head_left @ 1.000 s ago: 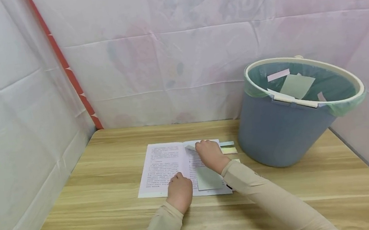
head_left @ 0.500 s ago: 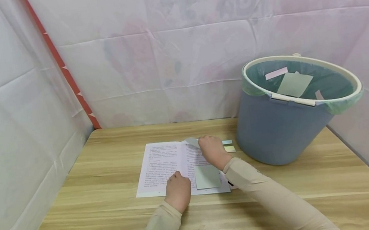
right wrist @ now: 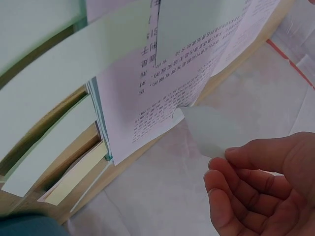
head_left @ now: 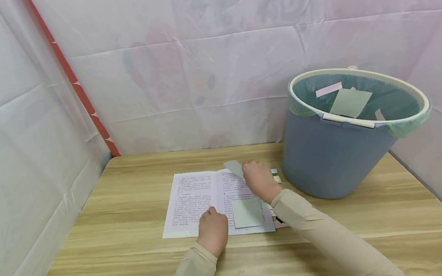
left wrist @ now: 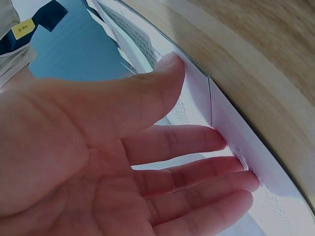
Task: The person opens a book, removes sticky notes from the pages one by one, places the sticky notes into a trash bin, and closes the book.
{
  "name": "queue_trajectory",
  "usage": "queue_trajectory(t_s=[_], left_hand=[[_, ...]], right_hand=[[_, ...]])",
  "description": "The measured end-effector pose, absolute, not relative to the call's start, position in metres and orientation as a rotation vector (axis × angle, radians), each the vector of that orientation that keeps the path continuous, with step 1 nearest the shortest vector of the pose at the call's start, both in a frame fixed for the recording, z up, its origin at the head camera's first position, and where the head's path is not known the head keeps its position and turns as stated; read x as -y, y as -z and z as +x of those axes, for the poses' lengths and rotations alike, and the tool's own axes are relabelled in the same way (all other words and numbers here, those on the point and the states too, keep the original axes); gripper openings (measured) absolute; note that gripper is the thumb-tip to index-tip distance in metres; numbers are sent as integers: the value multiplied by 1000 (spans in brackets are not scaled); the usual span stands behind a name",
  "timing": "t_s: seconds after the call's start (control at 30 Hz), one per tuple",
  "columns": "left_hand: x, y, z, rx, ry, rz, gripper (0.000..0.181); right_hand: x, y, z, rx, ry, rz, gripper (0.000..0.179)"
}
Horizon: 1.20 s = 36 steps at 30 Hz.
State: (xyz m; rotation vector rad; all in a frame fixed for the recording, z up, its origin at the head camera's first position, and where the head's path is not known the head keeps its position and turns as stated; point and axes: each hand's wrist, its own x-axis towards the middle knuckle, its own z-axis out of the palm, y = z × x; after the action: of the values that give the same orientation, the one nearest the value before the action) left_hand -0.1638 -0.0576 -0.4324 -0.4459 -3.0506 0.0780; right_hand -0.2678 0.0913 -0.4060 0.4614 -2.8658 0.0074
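Note:
An open book (head_left: 192, 199) lies on the wooden table with printed pages facing up. Near its lower middle my left hand (head_left: 213, 229) rests, and in the left wrist view its fingers (left wrist: 189, 172) extend, slightly bent, over the page. My right hand (head_left: 261, 179) pinches a pale green sticky note (right wrist: 209, 130) by a corner between thumb and forefinger. That note is lifted over the top of the right page, its far corner still at the page in the right wrist view. A second pale green sticky note (head_left: 248, 214) lies flat on the lower right page.
Right of the book stands a blue-grey bucket (head_left: 334, 157) with a green liner; paper pieces (head_left: 350, 102) lie inside. Coloured page tabs (head_left: 276, 176) stick out from the book's right edge. Pale cloth (head_left: 151, 91) hangs behind the table.
My right hand has moved slightly right, peeling the sticky note up and past the page's top edge. The left hand stays at the lower middle of the book.

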Motion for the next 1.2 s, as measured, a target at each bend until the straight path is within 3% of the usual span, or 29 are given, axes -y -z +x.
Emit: queue_trajectory(t_s=[0.7,1.0,1.2], left_hand=[[56,433,-162,3038,-83,-453,10],[56,437,-162,3026,-77,-445,10],[57,436,-163,3012,-92,-426,11]], right_hand=[[-111,381,-253,2613,-305,427,8],[-129,328,-218,2041,-423,668,14],[-161,280,-198,1722,-483,457,6]])
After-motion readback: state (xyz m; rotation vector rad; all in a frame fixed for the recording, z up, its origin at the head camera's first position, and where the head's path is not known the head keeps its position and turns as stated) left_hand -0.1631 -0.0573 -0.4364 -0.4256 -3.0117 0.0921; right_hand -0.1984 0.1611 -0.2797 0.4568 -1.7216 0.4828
